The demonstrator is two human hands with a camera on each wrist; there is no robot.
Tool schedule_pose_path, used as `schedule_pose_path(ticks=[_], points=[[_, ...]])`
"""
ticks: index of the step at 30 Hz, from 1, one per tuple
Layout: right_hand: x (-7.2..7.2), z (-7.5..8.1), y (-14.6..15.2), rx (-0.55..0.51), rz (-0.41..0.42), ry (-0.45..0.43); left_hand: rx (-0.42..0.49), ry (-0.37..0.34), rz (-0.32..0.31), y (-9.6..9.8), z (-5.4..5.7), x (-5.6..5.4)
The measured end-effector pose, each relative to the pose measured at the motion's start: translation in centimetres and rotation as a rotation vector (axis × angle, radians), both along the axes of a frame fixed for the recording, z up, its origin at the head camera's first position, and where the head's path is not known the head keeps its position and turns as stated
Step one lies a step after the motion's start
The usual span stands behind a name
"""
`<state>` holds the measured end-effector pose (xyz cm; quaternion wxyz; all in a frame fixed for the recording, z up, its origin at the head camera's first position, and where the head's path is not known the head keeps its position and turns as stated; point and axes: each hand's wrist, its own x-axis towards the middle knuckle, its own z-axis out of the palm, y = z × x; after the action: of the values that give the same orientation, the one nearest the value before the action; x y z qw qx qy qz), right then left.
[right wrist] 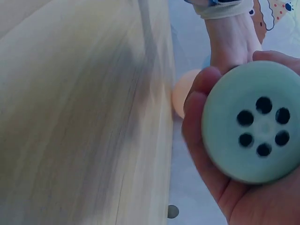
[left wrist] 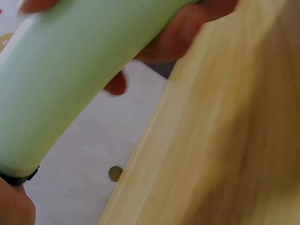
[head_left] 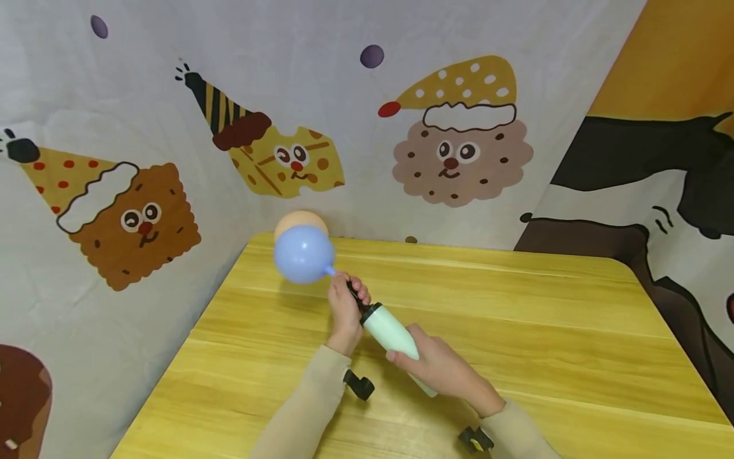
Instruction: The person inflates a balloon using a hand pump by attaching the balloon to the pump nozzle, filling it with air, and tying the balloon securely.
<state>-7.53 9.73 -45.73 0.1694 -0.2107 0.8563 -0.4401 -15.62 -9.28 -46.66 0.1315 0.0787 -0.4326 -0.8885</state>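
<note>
A mint-green balloon pump [head_left: 392,331] with a black nozzle end slants across the table between both hands. My left hand [head_left: 345,312] grips its black front part, right beside the neck of an inflated blue balloon [head_left: 304,255]. Around the green barrel curl the fingers of my right hand [head_left: 438,363]. In the right wrist view the pump's round end cap [right wrist: 263,124] faces the camera, with several dark holes in it. The left wrist view shows the green barrel [left wrist: 79,70] close up, its black collar [left wrist: 18,179] at the lower left.
Behind the blue balloon, a peach balloon [head_left: 301,220] sits at the table's far left corner. The wooden table [head_left: 516,306] meets a cloth backdrop [head_left: 355,140] printed with cartoon snacks. Black camera mounts [head_left: 359,386] are on both wrists.
</note>
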Motion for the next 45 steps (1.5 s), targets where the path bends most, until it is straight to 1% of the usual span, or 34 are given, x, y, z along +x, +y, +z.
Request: schedule_pose_path(ticks=[2,5,9,12,14,16,19,22,24,27,34,38,42,45], points=[[0.1,0.3,0.3,-0.006,0.009,-0.013,0.014,0.004,0.017,-0.7,0.4,-0.3],[0.5,1.1,1.5,0.005,0.03,-0.017,0.056,0.028,0.069,-2.3,1.5,-1.0],[1.3,2.2,4.0,0.052,0.077,0.026,0.126,0.076,0.176,-4.9,2.9,-1.9],[1.5,2.4,4.9,0.073,0.099,0.07,0.139,0.095,0.21,-5.8,3.3,-2.1],[1.6,2.1,4.5,0.08,0.097,0.083,0.128,0.098,0.205,-5.6,3.2,-2.1],[1.5,1.7,3.6,0.078,0.087,0.084,0.103,0.086,0.178,-4.7,2.8,-1.8],[1.3,1.0,1.9,0.07,0.048,0.066,0.072,0.058,0.128,-2.8,2.0,-1.4],[0.9,0.6,0.6,0.055,0.006,0.057,0.041,0.012,0.058,-1.0,1.3,-0.7],[0.5,0.4,0.0,0.05,-0.014,0.058,0.026,-0.015,0.021,-0.2,0.8,-0.4],[0.1,0.3,-0.4,0.045,-0.029,0.052,0.004,-0.038,-0.004,0.5,0.4,0.0],[0.0,0.3,-0.4,0.037,-0.02,0.035,-0.002,-0.057,-0.014,0.5,-0.2,0.0],[0.1,0.3,-0.3,0.029,-0.019,0.018,0.0,-0.053,-0.006,0.1,-0.2,-0.2],[0.3,0.6,0.0,0.011,-0.018,-0.009,0.011,-0.018,0.019,-0.6,0.4,-0.7],[0.6,0.9,0.8,0.018,-0.003,-0.003,0.034,0.01,0.053,-1.6,1.0,-1.4]])
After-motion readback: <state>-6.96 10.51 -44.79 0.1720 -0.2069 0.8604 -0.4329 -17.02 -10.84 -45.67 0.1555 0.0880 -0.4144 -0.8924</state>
